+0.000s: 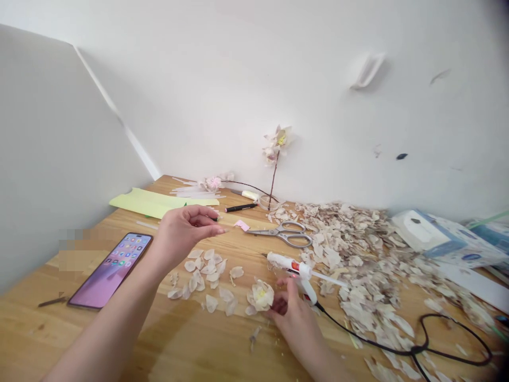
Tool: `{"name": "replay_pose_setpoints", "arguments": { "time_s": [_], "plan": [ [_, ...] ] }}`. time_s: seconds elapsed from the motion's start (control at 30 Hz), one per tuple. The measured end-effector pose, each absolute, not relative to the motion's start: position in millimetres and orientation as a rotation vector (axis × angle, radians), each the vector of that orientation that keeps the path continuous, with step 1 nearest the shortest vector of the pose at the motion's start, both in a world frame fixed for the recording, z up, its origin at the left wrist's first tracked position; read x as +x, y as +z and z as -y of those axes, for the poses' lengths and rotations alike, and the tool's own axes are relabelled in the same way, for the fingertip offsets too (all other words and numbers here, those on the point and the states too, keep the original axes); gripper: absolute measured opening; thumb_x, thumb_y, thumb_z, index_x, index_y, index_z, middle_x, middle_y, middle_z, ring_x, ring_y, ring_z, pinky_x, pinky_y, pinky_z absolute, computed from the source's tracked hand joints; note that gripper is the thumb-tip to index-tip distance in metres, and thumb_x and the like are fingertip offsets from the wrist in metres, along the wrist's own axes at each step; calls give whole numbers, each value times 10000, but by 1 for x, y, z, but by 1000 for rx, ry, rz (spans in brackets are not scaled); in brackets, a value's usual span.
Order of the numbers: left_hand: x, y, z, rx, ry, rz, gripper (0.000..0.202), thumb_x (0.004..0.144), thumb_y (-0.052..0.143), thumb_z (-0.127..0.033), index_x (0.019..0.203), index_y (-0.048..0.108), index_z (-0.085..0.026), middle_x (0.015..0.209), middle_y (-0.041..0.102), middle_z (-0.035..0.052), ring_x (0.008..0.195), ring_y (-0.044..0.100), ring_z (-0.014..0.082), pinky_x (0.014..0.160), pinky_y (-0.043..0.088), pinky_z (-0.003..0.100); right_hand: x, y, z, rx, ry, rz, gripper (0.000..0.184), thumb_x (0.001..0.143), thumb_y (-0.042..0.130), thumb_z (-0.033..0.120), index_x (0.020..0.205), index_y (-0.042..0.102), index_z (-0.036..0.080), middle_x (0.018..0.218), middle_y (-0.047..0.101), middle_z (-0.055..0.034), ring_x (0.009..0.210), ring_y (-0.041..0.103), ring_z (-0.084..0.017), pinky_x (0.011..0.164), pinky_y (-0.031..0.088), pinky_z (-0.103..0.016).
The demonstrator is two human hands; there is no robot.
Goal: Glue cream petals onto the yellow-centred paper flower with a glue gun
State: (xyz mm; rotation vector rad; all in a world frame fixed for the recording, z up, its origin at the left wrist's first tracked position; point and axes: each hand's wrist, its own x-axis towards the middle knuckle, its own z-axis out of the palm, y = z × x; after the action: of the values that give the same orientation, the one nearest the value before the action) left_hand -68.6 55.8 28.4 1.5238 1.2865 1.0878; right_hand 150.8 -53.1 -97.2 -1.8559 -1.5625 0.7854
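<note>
My left hand (191, 224) is raised over the middle of the table, thumb and forefinger pinched together. Whatever sits between those fingertips is too small to make out. A small pink piece (242, 225) lies just to their right, by the tips of the scissors (286, 233). My right hand (292, 307) has its fingers curled at the right edge of a white artificial flower (260, 295) with a yellow centre, gripping it low over the wood. Just beyond that hand is a white hot glue gun (292, 267) with a glue stick in its back. Loose pale petals (207, 268) are scattered left of the flower.
A large heap of dry petals (353, 239) covers the right side, with the black cord (369, 345) running across it. A phone (113, 268) lies left. Yellow-green paper (147, 201), a black pen (240, 208) and a flower stem (274, 178) are at the back; a blue-white box (449, 239) stands right.
</note>
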Motion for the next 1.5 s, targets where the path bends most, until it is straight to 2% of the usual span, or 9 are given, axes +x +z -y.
{"name": "replay_pose_setpoints", "arguments": {
  "time_s": [0.17,0.4,0.53,0.67,0.77,0.97,1.13,1.33,1.5],
  "plan": [
    [-69,18,-62,1652,939,-1282,283,575,747,-376,756,635,-189,580,646,-21,546,609,134,523,476,228,154,-96,56,-1849,818,1530,390,659,571,112,923,316,241,693,629,20,618,617,-204,595,455,-311],
    [-68,7,-71,2021,779,-1364,324,766,516,-487,698,631,-192,445,448,-59,403,471,100,428,382,215,161,-93,64,-1868,680,1630,415,638,548,108,979,338,219,816,660,-45,685,645,-225,628,492,-337],
    [-72,3,-75,2231,618,-1390,345,856,352,-428,833,611,-201,677,580,-10,476,537,114,521,432,250,175,-75,69,-1883,508,1765,416,642,571,158,1026,416,201,950,656,-106,832,637,-272,665,502,-361],
    [-77,-7,-82,2291,504,-1327,264,826,395,-311,984,584,-218,1008,600,50,812,611,170,715,458,271,190,-50,73,-1909,500,1825,235,724,540,252,952,484,237,939,644,-64,838,622,-252,720,492,-381],
    [-84,-16,-93,2315,400,-1321,232,797,417,-295,867,625,-219,956,635,49,875,595,200,750,439,285,198,-37,73,-1947,615,1841,150,755,515,272,900,489,242,911,627,-43,801,618,-223,709,489,-354],
    [-94,-27,-106,2274,285,-1446,266,744,473,-383,620,609,-192,672,639,49,645,583,210,590,410,295,197,-24,69,-1804,808,1872,141,789,437,206,915,494,232,878,625,-32,757,606,-178,682,478,-295],
    [-94,-26,-104,2246,299,-1395,218,749,457,-345,736,634,-217,798,666,37,728,590,203,637,414,287,192,-16,63,-1602,1151,1758,133,847,388,235,833,519,219,789,615,-18,761,598,-170,695,468,-286],
    [-79,-18,-94,2192,392,-1280,294,796,439,-405,759,635,-188,790,653,65,731,583,220,652,424,317,188,-22,56,-1221,1495,1345,166,838,399,327,802,498,198,724,580,-21,694,596,-176,684,476,-335],
    [-36,-19,-58,2116,430,-908,273,843,430,-403,915,617,-217,907,673,12,817,612,139,700,466,225,184,-20,54,-1151,1469,1286,191,826,475,359,904,535,195,693,572,-5,651,591,-162,647,475,-312]
  ]
}}
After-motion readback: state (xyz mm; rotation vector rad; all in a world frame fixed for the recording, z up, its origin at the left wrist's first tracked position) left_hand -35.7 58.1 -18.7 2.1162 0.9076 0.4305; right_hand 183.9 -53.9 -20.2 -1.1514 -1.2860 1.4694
